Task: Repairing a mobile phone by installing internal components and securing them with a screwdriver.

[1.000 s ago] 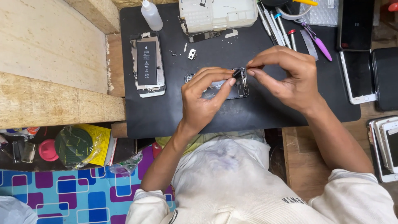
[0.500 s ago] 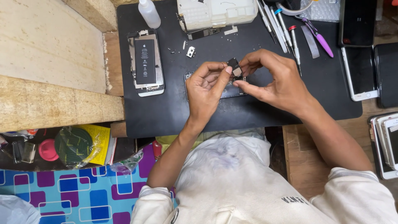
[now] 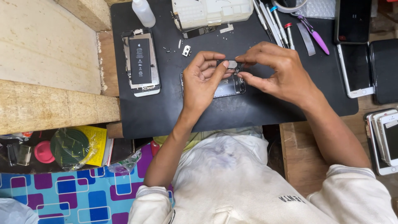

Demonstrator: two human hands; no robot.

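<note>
Since the earlier frame my hands stay raised. Left hand and right hand pinch the small part between them, above the phone; long axis left-right.

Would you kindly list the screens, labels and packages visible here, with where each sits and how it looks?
Battery label: black rectangle inside the opened phone, mat's left side.
Dark phone screen: black slab, top right on the mat.
White-framed phone: dark screen, mat's right edge.
Stacked phones: pale frames, far right on the wood.
Clear bag: green coil and yellow card inside, lower left.
Small part: pinched between left hand and right hand.
</note>
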